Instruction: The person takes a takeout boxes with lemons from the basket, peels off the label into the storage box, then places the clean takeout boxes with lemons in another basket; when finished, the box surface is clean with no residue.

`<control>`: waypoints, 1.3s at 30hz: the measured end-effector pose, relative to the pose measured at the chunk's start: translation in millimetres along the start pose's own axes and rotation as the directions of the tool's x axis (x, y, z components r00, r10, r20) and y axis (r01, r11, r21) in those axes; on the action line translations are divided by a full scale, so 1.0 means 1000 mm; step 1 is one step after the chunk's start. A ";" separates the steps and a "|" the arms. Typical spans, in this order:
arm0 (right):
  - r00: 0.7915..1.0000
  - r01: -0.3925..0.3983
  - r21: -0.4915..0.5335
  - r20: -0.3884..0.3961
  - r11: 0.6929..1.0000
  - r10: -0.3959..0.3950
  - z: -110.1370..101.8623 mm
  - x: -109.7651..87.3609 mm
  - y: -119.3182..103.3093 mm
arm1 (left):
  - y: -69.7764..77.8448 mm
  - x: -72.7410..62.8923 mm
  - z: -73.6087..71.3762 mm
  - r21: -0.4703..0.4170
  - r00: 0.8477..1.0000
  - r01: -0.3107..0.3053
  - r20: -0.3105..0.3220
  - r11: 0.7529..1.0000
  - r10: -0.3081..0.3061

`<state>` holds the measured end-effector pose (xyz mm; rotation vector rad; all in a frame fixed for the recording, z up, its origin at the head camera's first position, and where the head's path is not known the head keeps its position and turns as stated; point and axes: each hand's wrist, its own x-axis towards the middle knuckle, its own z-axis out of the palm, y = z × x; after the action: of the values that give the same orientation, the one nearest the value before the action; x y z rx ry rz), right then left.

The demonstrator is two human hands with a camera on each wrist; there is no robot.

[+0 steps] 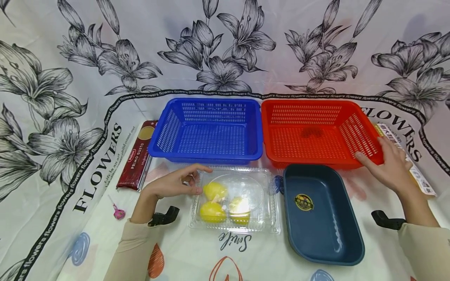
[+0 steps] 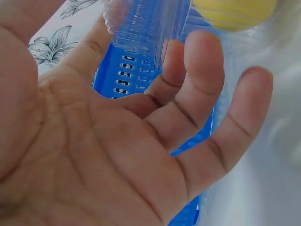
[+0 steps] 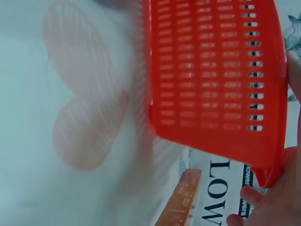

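Observation:
My left hand [image 1: 179, 181] is at the left end of a clear plastic clamshell box [image 1: 261, 224]; its forefinger reaches along the box's back left corner and its thumb lies by the side. In the left wrist view the other fingers [image 2: 202, 66] bend loosely with nothing inside them. Yellow lemon-like fruits [image 1: 212, 212] show through the box's lid. Over at the right, my right hand [image 1: 393, 166] holds the front right corner of a red plastic basket [image 1: 320, 162], thumb over the rim and fingers outside. The right wrist view shows the basket's slotted wall [image 3: 207, 70] beside that hand.
A blue basket [image 1: 205, 156] stands left of the red one. A dark blue tub [image 1: 323, 218] sits in front of the red basket. Leftward lie a red spaghetti packet [image 1: 135, 160] and a pink-wrapped lollipop [image 1: 118, 213]. A flat printed package [image 1: 418, 171] lies beyond the right hand.

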<state>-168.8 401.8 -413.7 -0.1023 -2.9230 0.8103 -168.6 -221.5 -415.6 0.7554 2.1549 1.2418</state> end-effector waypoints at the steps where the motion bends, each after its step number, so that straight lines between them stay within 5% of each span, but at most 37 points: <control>1: 1.000 -0.003 -0.005 0.006 1.000 0.004 -0.001 0.000 0.001 | -0.001 0.001 0.001 -0.012 1.000 0.007 -0.003 1.000 -0.007; 8: 1.000 -0.005 -0.001 0.005 1.000 0.005 0.000 -0.001 0.007 | -0.001 0.004 0.005 -0.157 1.000 0.012 0.009 0.987 -0.010; 17: 1.000 -0.008 0.021 -0.009 1.000 0.008 0.001 -0.002 0.011 | 0.000 0.010 0.010 -0.175 1.000 -0.002 -0.019 0.985 -0.001; 39: 0.998 0.014 0.115 -0.062 0.993 -0.007 0.009 -0.007 0.013 | 0.028 -0.008 -0.002 -0.249 0.997 -0.075 -0.007 0.966 0.075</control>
<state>-162.5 407.5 -428.9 -0.1003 -2.8099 0.9548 -159.2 -216.5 -388.6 0.7353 1.9352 1.5151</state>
